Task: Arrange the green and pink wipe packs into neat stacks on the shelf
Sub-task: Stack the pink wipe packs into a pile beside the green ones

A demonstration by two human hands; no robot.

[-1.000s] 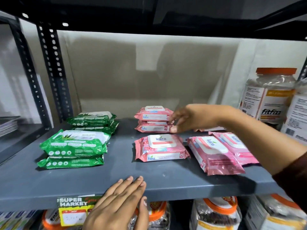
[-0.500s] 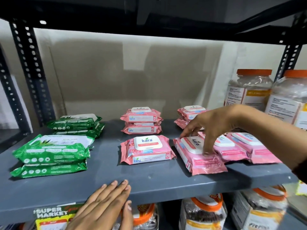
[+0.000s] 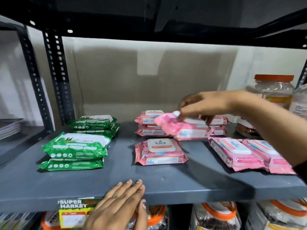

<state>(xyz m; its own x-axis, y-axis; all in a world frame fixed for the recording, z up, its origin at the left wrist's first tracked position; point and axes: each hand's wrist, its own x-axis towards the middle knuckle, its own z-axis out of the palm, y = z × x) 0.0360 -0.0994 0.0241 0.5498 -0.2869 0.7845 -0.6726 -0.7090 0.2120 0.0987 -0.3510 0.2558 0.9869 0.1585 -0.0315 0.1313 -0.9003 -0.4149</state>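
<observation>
My right hand (image 3: 206, 105) holds a pink wipe pack (image 3: 184, 128) in the air over the grey shelf (image 3: 116, 183), just right of a rear pink stack (image 3: 148, 123). A single pink pack (image 3: 160, 151) lies in front of that stack. Two more pink packs (image 3: 249, 153) lie side by side at the right, and another pink stack (image 3: 218, 125) sits behind the held pack. Green packs stand in a front stack (image 3: 74, 150) and a rear stack (image 3: 94, 124) at the left. My left hand (image 3: 119, 206) rests flat on the shelf's front edge.
Clear jars with orange lids (image 3: 272, 92) stand at the shelf's right end. More jars (image 3: 216, 216) fill the level below. A yellow-green price label (image 3: 74, 211) hangs on the front edge. Perforated black uprights (image 3: 56, 75) rise at the left, with a dark shelf overhead.
My right hand has lifted a pink pack from the right group and carried it left and back toward the rear stacks. The left hand has stayed on the edge.
</observation>
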